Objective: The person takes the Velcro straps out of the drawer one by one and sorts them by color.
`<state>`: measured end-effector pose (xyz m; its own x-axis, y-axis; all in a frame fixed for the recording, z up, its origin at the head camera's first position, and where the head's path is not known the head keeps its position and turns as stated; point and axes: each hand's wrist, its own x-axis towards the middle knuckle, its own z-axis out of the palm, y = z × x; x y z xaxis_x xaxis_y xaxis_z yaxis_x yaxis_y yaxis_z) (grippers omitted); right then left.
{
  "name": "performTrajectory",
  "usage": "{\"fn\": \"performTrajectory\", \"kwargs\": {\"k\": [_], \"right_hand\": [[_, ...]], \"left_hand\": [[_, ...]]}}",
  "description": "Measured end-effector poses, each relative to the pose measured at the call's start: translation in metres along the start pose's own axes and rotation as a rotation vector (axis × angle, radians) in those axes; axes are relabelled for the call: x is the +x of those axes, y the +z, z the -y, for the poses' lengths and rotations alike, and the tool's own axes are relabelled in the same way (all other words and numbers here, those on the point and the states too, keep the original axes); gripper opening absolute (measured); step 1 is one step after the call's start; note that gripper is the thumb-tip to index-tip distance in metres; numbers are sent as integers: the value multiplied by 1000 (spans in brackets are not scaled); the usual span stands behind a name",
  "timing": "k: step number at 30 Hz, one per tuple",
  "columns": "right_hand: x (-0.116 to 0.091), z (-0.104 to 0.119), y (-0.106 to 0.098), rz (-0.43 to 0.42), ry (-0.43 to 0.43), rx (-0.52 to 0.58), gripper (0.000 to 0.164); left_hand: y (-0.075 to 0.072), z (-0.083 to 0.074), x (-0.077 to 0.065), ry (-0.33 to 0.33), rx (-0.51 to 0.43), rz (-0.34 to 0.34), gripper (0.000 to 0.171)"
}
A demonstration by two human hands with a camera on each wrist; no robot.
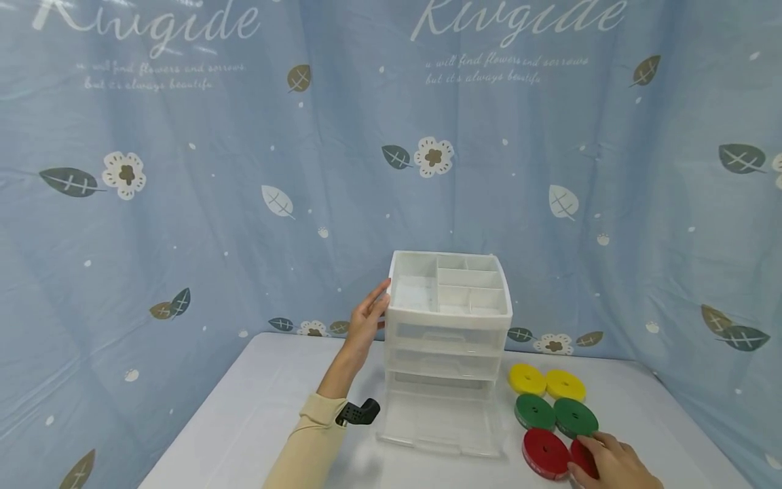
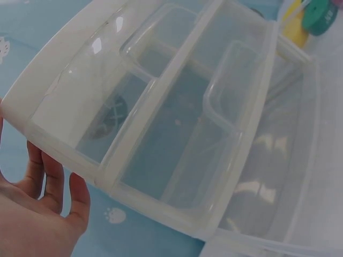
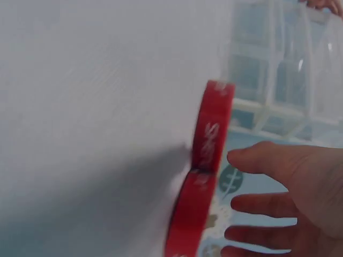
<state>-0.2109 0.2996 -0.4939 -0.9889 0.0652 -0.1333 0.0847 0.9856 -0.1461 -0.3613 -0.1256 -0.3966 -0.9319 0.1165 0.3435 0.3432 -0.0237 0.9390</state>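
Note:
A white plastic drawer unit stands on the table, its bottom clear drawer pulled out and the drawers above it closed. Against the unit's left side rests my left hand, fingers extended; the left wrist view shows its fingertips at the white edge. My right hand is over the right-hand red roll, thumb and fingers spread in the right wrist view. Touching that roll is another red roll. Whether my fingertips touch the roll cannot be told.
Behind the red rolls lie two green rolls and two yellow rolls, right of the unit. Divided compartments form the unit's top. A blue printed curtain hangs behind the white table.

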Motion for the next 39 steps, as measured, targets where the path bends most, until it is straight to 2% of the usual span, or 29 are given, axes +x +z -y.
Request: {"fn": "performTrajectory", "kwargs": {"k": [8,16,23,29,33,39], "right_hand": [[-16,40,-14,-80,-49,67,72],[-26,79,-18,-115,-47,115,57],[-31,112,-17,-157,-103,187,46],[-32,130,-17,-202,-115,264,38],[-31,138,-17,-167,-171,341,33],[-27,154,-6,-55,-347,420,34]], "left_hand": [[2,-27,-14,-7,0,27,45],[1,-27,-14,-28,-12,38,44],[0,-27,-14,-28,-19,37,44],[1,-27,-14,-22,-16,43,44],[0,-27,-14,-19,-15,44,44],[0,-27,-13,-19,-13,41,44]]}}
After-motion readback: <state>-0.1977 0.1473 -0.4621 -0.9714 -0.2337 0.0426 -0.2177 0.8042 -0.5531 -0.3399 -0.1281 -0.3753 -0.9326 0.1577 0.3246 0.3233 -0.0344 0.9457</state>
